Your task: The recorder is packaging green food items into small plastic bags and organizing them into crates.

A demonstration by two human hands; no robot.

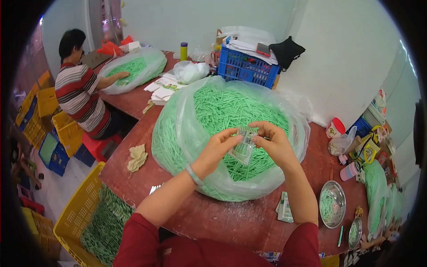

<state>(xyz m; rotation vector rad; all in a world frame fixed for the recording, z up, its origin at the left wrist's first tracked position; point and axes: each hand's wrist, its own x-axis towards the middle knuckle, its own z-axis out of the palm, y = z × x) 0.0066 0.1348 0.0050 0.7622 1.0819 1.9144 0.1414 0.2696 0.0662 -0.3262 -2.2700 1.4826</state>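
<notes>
Between my two hands is a small clear printed plastic packet (243, 148), tilted, with thin green sticks showing at its upper end. My left hand (217, 152) pinches its left edge between thumb and fingers. On the opposite side, my right hand (272, 142) has its thumb and fingers at the packet's upper right edge. Below them spreads a large open clear plastic bag (180, 133), heaped with loose light-green plastic sticks (230, 106). A small stack of flat printed packets (285, 208) lies on the table under my right forearm.
The red tabletop (213, 218) carries a crumpled cloth (137, 158), steel bowls (338, 213), a pink bottle (348, 171) and a blue crate (248, 66). A yellow crate (75, 213) of green packets stands at lower left. Another person (81, 90) reaches into a second bag (146, 71).
</notes>
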